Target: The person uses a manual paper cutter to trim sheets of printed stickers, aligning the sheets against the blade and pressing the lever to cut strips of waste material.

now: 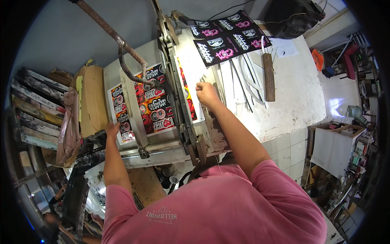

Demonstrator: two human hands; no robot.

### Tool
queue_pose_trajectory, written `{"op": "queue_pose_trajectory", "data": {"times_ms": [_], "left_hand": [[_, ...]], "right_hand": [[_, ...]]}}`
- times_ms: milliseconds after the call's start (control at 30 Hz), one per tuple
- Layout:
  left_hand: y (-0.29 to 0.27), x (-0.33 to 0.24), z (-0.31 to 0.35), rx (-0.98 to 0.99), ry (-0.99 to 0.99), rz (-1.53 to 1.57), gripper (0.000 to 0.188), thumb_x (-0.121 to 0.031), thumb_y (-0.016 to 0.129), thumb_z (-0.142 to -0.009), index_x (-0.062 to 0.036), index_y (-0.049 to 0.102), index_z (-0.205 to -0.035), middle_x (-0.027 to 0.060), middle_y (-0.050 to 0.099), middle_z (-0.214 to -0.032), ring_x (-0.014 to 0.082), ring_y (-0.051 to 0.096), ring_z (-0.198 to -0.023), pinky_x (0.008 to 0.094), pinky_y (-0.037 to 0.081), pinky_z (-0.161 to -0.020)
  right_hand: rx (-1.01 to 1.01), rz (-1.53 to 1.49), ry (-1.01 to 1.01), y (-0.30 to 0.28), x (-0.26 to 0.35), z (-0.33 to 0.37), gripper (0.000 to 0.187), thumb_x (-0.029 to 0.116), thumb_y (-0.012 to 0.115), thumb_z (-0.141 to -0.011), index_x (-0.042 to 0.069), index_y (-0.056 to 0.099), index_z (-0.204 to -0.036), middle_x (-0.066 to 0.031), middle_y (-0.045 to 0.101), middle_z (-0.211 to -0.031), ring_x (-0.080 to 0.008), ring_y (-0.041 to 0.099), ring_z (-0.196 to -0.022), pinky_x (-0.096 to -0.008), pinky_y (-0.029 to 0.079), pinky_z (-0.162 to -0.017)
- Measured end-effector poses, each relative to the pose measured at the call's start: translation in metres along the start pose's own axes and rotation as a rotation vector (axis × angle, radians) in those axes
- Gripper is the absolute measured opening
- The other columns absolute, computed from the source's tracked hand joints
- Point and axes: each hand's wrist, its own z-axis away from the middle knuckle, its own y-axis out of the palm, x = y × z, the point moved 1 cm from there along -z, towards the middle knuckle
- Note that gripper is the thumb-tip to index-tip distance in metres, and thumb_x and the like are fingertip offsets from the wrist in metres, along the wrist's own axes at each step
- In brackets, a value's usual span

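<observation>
Worn white paint covers the broad work table (300,97), crossed by a long, dark metal cutter beam (178,105), which serves as the landmark here. Under that beam lies a glossy paper sheet printed in red, orange and black with a white border (150,101), most of it left of the beam and a narrower part to the right; a flat, pale metal bar (133,103) crosses it further left. The left hand (112,129) is at the sheet's near-left edge, well left of the beam; I cannot tell whether its fingers pinch the paper or merely rest there. The right hand (207,94), just right of the beam, is curled into a loose fist, with nothing visible in it. Judging by the thin black and white strips (248,81) right of the beam, some trimming is done. Beyond them, the black sheet with pink and white prints (228,36) still bears several designs undivided, and the red sheet seems largely whole, so much probably remains.
</observation>
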Motion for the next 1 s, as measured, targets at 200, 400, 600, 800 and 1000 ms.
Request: {"op": "queue_pose_trajectory", "data": {"times_ms": [200, 400, 600, 800, 1000], "left_hand": [[0.003, 0.05, -0.016, -0.066, 0.127, -0.268, 0.044, -0.039, 0.065, -0.08, 0.0006, 0.075, -0.097, 0.0274, 0.072, -0.095, 0.0442, 0.069, -0.095, 0.0489, 0.053, -0.087], [-0.002, 0.053, -0.011, -0.033, 0.13, -0.191, 0.046, -0.04, 0.066, -0.081, 0.0001, 0.075, -0.1, 0.0274, 0.072, -0.098, 0.0426, 0.07, -0.096, 0.0481, 0.054, -0.086], [-0.002, 0.011, 0.014, -0.01, -0.025, 0.018, 0.048, -0.044, 0.068, -0.081, -0.0022, 0.076, -0.104, 0.0258, 0.073, -0.098, 0.0391, 0.072, -0.096, 0.0453, 0.055, -0.085], [0.013, -0.001, 0.009, -0.146, 0.068, -0.149, 0.047, -0.045, 0.07, -0.076, -0.0035, 0.077, -0.097, 0.0256, 0.073, -0.093, 0.0412, 0.072, -0.096, 0.048, 0.056, -0.087], [0.016, 0.024, 0.01, -0.164, -0.157, -0.095, 0.071, -0.04, 0.078, -0.072, 0.0036, 0.063, -0.125, 0.028, 0.066, -0.124, 0.0409, 0.063, -0.118, 0.0474, 0.05, -0.101]], "right_hand": [[0.092, 0.258, -0.027, 0.002, 0.031, 0.013, 0.043, 0.002, 0.055, -0.079, -0.002, 0.07, -0.119, -0.0256, 0.072, -0.111, -0.0401, 0.068, -0.108, -0.0403, 0.053, -0.097], [0.105, -0.038, -0.086, 0.005, -0.013, -0.006, 0.037, -0.002, 0.052, -0.088, -0.007, 0.065, -0.123, -0.0196, 0.075, -0.105, -0.0183, 0.069, -0.088, -0.0289, 0.054, -0.078], [0.022, 0.1, -0.147, 0.003, -0.028, 0.011, 0.033, 0.003, 0.052, -0.088, -0.008, 0.064, -0.117, -0.0177, 0.071, -0.088, -0.0213, 0.063, -0.077, -0.0311, 0.05, -0.069], [-0.135, 0.261, -0.292, 0.008, -0.015, 0.019, 0.021, 0.013, 0.06, -0.083, -0.005, 0.06, -0.093, -0.0248, 0.065, -0.086, -0.0394, 0.062, -0.08, -0.0449, 0.049, -0.076], [0.008, 0.242, -0.202, 0.015, -0.019, 0.011, 0.045, 0.008, 0.064, -0.088, -0.009, 0.06, -0.13, -0.0238, 0.07, -0.12, -0.0302, 0.069, -0.112, -0.0365, 0.052, -0.098]]}}
